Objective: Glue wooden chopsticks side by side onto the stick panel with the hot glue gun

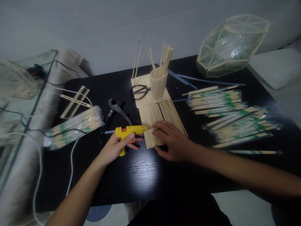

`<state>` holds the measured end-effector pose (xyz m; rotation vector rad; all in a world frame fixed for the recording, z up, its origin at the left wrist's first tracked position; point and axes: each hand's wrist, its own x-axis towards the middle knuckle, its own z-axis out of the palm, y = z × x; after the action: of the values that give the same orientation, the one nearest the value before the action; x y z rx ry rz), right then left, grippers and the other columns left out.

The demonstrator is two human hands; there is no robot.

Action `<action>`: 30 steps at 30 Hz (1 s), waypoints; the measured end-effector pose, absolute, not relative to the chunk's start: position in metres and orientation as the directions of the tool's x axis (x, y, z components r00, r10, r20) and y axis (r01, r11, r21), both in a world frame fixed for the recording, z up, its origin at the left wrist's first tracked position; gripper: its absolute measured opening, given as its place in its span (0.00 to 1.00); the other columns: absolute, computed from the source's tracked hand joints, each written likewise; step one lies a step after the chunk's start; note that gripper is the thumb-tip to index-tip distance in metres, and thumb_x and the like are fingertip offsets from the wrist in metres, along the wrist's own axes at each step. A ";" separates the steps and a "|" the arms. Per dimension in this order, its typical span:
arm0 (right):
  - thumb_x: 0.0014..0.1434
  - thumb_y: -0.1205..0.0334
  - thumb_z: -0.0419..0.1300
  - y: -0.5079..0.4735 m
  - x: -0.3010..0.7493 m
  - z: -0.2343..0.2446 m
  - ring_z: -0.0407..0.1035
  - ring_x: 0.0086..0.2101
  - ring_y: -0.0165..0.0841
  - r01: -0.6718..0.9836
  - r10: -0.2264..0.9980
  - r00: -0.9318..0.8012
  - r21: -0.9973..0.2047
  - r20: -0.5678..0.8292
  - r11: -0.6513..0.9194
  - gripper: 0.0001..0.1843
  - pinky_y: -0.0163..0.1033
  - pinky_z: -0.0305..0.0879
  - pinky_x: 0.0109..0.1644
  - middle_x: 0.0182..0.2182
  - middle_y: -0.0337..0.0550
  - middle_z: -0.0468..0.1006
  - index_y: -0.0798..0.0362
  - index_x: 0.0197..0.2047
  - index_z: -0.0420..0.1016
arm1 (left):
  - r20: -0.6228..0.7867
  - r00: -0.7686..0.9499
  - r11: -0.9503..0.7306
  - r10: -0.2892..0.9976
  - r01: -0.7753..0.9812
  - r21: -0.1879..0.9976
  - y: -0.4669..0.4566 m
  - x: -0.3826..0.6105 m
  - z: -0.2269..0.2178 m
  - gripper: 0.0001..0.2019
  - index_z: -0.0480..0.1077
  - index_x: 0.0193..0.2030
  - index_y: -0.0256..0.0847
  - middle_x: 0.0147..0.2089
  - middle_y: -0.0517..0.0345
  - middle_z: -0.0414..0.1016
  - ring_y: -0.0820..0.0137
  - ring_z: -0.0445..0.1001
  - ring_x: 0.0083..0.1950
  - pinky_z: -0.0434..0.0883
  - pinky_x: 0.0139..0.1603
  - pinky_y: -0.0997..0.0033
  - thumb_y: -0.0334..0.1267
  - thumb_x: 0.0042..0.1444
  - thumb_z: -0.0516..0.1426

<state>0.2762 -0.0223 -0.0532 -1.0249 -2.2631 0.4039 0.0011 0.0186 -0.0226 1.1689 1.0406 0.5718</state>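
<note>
My left hand (114, 147) is wrapped round the grip of a yellow hot glue gun (131, 130). Its metal nozzle points right, over a flat panel of thin wooden sticks (150, 116) laid side by side. On the near end of that panel rests my right hand (175, 141), fingers apart and bent a little, the thumb at the front edge. Behind the panel a cup made of sticks (158, 83) stands on a wooden board (144, 100) with loose sticks in it. Black-handled scissors (139, 92) lie beside the cup.
Pliers (119, 110) and a plastic pack of chopsticks (75, 127) lie to the left, near a small stick frame (75, 103). Several wrapped chopsticks (240, 125) cover the right side. Clear glue sticks (181, 78) and a geometric glass-like form (232, 47) are at the back. A white cord (71, 166) trails left.
</note>
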 end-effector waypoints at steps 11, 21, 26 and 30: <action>0.65 0.62 0.65 -0.021 0.276 -0.054 0.71 0.64 0.56 0.560 0.765 -0.500 -0.522 0.406 0.643 0.26 0.65 0.75 0.68 0.60 0.64 0.77 0.59 0.64 0.70 | -0.414 0.491 0.276 0.767 0.329 0.903 0.026 -0.014 -0.020 0.23 0.82 0.39 0.34 0.32 0.53 0.82 0.73 0.77 0.25 0.77 0.23 0.78 0.57 0.63 0.69; 0.64 0.62 0.65 -0.022 0.276 -0.055 0.70 0.64 0.57 0.560 0.764 -0.508 -0.520 0.399 0.644 0.24 0.66 0.74 0.68 0.59 0.66 0.77 0.61 0.61 0.73 | -0.471 0.432 0.276 0.769 0.439 0.855 0.023 -0.008 -0.016 0.19 0.79 0.37 0.36 0.27 0.59 0.79 0.75 0.74 0.22 0.71 0.20 0.79 0.54 0.60 0.69; 0.65 0.61 0.64 -0.022 0.276 -0.054 0.70 0.64 0.56 0.557 0.766 -0.506 -0.527 0.397 0.642 0.23 0.66 0.74 0.69 0.60 0.64 0.76 0.59 0.61 0.73 | -0.442 0.459 0.246 0.771 0.425 0.871 0.023 -0.006 -0.015 0.18 0.80 0.37 0.37 0.28 0.58 0.80 0.75 0.75 0.23 0.74 0.22 0.78 0.52 0.60 0.69; 0.65 0.61 0.64 -0.021 0.277 -0.054 0.70 0.64 0.56 0.561 0.767 -0.514 -0.526 0.384 0.639 0.23 0.66 0.74 0.69 0.60 0.63 0.76 0.57 0.62 0.72 | -0.442 0.454 0.237 0.773 0.440 0.866 0.023 -0.007 -0.015 0.17 0.79 0.35 0.38 0.26 0.60 0.79 0.75 0.75 0.22 0.70 0.19 0.80 0.51 0.61 0.69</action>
<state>0.2768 -0.0215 -0.0540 -1.0322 -2.2615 0.4519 -0.0071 0.0227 -0.0146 1.3931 1.1664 0.3195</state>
